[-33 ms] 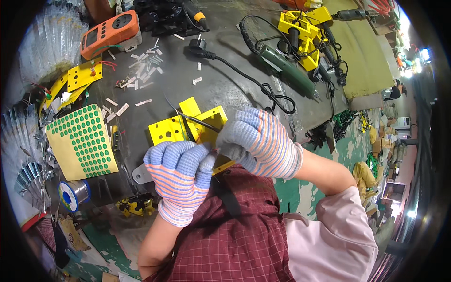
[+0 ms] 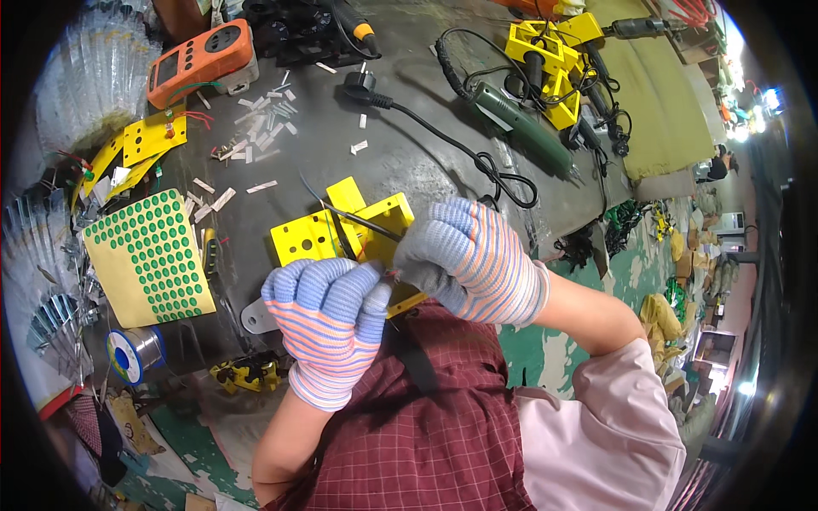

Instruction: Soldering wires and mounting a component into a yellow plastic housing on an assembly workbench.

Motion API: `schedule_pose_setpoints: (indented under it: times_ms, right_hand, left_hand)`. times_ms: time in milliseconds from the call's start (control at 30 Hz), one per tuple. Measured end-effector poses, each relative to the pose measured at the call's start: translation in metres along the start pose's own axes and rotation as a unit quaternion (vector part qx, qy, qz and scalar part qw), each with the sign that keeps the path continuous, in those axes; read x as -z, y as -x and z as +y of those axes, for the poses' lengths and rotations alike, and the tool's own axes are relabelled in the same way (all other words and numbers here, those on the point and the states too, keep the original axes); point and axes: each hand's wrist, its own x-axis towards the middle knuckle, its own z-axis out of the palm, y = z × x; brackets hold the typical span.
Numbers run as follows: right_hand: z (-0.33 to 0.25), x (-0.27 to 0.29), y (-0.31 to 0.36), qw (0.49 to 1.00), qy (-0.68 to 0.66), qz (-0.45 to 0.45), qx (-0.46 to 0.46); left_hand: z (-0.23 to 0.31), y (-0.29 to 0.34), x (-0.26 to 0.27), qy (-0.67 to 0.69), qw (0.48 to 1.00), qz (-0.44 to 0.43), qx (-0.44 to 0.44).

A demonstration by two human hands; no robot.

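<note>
Both my hands wear grey-blue knit gloves with orange stripes. My left hand is closed in a pinch in front of an open yellow box. At its fingertips a thin reddish wire end shows, partly hidden by the gloves. My right hand curls around the end of a black cable at the box's right side, its fingertips almost meeting the left ones. The cable slants over the box toward the upper left. A yellow plate with holes adjoins the box on the left.
A sheet of green round stickers, a solder spool and an orange meter lie left. Small pale strips are scattered behind. A black plug with its cord, a green power tool and yellow housings sit far right.
</note>
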Motion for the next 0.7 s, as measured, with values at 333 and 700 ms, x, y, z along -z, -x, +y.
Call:
schedule_pose_setpoints:
  times_ms: [333, 700]
  right_hand:
    - [0.013, 0.007, -0.036, 0.997, -0.025, 0.061, -0.034]
    - [0.004, -0.024, -0.074, 0.986, -0.128, 0.003, -0.105]
  left_hand:
    - [0.002, 0.006, -0.002, -0.040, 0.999, 0.014, -0.016]
    - [0.000, -0.013, 0.037, 0.061, 0.988, 0.122, 0.073]
